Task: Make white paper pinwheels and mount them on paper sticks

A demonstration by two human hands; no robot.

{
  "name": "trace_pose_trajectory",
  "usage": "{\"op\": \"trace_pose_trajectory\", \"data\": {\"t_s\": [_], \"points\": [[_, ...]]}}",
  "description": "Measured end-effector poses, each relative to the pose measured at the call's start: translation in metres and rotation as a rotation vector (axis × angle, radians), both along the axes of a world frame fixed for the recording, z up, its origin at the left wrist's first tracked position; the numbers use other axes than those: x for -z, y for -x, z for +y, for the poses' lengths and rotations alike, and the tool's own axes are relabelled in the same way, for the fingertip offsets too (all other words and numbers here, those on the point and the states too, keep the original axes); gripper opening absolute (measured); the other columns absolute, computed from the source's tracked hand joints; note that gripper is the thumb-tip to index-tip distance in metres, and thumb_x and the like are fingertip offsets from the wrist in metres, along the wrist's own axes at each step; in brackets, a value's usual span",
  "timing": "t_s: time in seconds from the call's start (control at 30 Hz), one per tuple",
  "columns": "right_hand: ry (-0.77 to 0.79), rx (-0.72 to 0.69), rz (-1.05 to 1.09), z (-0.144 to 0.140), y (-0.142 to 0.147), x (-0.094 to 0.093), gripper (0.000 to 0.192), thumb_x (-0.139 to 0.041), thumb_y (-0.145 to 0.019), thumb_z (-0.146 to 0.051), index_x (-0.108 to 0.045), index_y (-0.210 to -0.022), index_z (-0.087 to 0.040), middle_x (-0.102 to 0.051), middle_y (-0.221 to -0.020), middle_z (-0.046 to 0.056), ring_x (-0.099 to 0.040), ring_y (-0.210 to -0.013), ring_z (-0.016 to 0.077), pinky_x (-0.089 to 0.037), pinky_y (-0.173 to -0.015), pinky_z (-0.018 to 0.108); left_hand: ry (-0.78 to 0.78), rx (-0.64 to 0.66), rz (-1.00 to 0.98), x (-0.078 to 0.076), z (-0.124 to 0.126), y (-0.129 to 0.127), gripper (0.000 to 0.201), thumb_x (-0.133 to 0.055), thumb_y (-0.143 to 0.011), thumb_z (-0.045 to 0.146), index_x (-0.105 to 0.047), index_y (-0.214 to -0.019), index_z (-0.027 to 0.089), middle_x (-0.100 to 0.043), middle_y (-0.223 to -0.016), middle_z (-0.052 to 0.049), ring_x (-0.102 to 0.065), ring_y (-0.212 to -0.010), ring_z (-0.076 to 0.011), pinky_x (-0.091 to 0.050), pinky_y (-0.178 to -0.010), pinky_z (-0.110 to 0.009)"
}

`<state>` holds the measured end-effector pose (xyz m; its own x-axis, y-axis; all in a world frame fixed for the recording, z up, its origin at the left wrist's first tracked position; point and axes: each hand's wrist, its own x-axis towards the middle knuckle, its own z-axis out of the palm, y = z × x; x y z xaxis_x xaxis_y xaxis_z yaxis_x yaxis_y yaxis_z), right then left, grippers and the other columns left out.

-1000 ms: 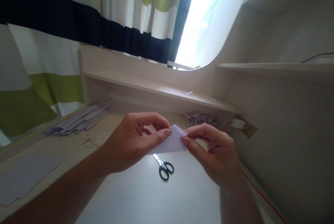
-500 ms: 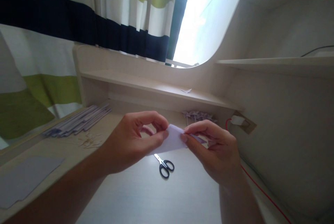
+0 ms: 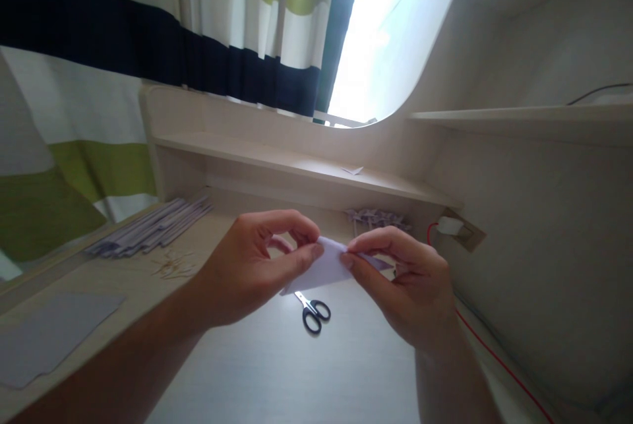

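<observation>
A small piece of pale lilac paper [image 3: 326, 267] is held in the air above the desk [image 3: 277, 371], between both hands and roughly level with the front of the low shelf [image 3: 277, 161]. It looks folded: the visible face is a smooth, slanted flap with a sharp upper corner near the fingertips and a straight lower edge running down to the left, and a darker purple sliver of it shows past the right thumb. The left hand [image 3: 252, 266] pinches the paper's left side between thumb and bent forefinger, closed tight on it. The right hand [image 3: 405, 285] grips the right side the same way, thumb on top and fingers curled beneath, so the two thumbs almost meet over the top corner. Directly below the paper, lying flat on the desk, is a pair of scissors [image 3: 312, 309] with black handles and blades shut. To the left on the desk lie a bundle of long rolled paper sticks [image 3: 153, 229], some thin wooden picks [image 3: 173, 267] and a flat lilac sheet [image 3: 49, 335]. Behind the right hand sits a cluster of small folded purple shapes [image 3: 376, 218], and a red cable [image 3: 494, 358] runs along the desk edge.
</observation>
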<state>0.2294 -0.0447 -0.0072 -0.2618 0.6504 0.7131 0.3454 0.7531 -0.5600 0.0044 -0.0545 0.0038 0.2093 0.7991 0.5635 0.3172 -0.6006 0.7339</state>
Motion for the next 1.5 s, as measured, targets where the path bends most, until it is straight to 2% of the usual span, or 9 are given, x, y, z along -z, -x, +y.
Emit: {"op": "trace_pose_trajectory", "data": {"t_s": [0.2,0.33,0.47,0.6,0.83,1.03,1.13,1.5], "points": [[0.036,-0.009,0.173,0.002,0.002,0.003,0.015,-0.085,-0.086,-0.020,-0.076,-0.096,-0.025,-0.078,-0.089,0.001,-0.074,-0.078,0.0155,-0.061,-0.069,0.025,-0.004,0.015,-0.043,0.005,0.000,-0.001,0.010,-0.076,-0.091,0.028,-0.080,-0.092,0.020,-0.078,-0.085,-0.004,-0.073,-0.075,-0.0163,-0.060,-0.061,-0.021],[0.152,-0.040,0.262,0.002,-0.001,-0.001,0.022,-0.089,-0.083,-0.029,-0.078,-0.101,-0.024,-0.080,-0.097,0.004,-0.077,-0.084,0.0184,-0.065,-0.072,0.027,0.010,-0.003,-0.174,0.009,0.002,0.000,0.011,-0.078,-0.090,0.029,-0.080,-0.095,0.020,-0.076,-0.085,-0.005,-0.072,-0.075,-0.0167,-0.059,-0.060,-0.021],[0.244,-0.097,0.262,0.002,-0.005,-0.006,0.017,-0.087,-0.086,-0.033,-0.081,-0.095,-0.021,-0.080,-0.083,0.004,-0.077,-0.070,0.0173,-0.064,-0.063,0.025,-0.006,-0.027,-0.249,0.010,0.002,0.000,0.012,-0.081,-0.088,0.030,-0.079,-0.094,0.019,-0.076,-0.085,-0.005,-0.071,-0.075,-0.0166,-0.060,-0.061,-0.021],[0.237,-0.108,0.305,0.001,-0.004,-0.006,0.011,-0.088,-0.086,-0.029,-0.082,-0.091,-0.021,-0.080,-0.075,0.003,-0.077,-0.064,0.0155,-0.063,-0.059,0.022,-0.016,-0.027,-0.256,0.009,0.002,-0.001,0.011,-0.081,-0.088,0.028,-0.079,-0.094,0.019,-0.076,-0.086,-0.004,-0.071,-0.075,-0.0161,-0.060,-0.062,-0.021],[0.242,-0.082,0.337,0.003,-0.003,-0.006,0.014,-0.089,-0.084,-0.030,-0.082,-0.090,-0.021,-0.081,-0.076,0.004,-0.077,-0.063,0.0170,-0.065,-0.059,0.025,-0.045,-0.034,-0.280,0.012,0.002,-0.003,0.007,-0.080,-0.089,0.025,-0.079,-0.093,0.020,-0.076,-0.085,-0.003,-0.070,-0.075,-0.0148,-0.058,-0.063,-0.020],[0.339,-0.204,0.330,0.007,-0.003,-0.006,0.018,-0.082,-0.091,-0.036,-0.079,-0.097,-0.020,-0.080,-0.075,0.004,-0.075,-0.061,0.0169,-0.064,-0.055,0.027,-0.069,-0.046,-0.314,0.015,0.004,-0.006,0.005,-0.080,-0.090,0.024,-0.078,-0.094,0.022,-0.075,-0.086,-0.001,-0.070,-0.075,-0.0132,-0.057,-0.063,-0.019],[0.362,-0.214,0.336,0.008,-0.003,-0.007,0.017,-0.081,-0.092,-0.035,-0.079,-0.095,-0.019,-0.079,-0.075,0.003,-0.074,-0.060,0.0157,-0.064,-0.056,0.026,-0.074,-0.039,-0.310,0.016,0.004,-0.007,0.003,-0.078,-0.091,0.022,-0.078,-0.094,0.022,-0.075,-0.087,0.000,-0.070,-0.077,-0.0129,-0.057,-0.065,-0.019],[0.308,-0.177,0.376,0.007,-0.001,-0.005,0.011,-0.086,-0.089,-0.028,-0.080,-0.095,-0.021,-0.081,-0.075,0.002,-0.077,-0.065,0.0144,-0.064,-0.063,0.023,-0.056,-0.027,-0.316,0.018,0.008,-0.006,0.006,-0.079,-0.091,0.023,-0.078,-0.096,0.023,-0.076,-0.090,0.000,-0.072,-0.081,-0.0129,-0.059,-0.071,-0.020]]}}
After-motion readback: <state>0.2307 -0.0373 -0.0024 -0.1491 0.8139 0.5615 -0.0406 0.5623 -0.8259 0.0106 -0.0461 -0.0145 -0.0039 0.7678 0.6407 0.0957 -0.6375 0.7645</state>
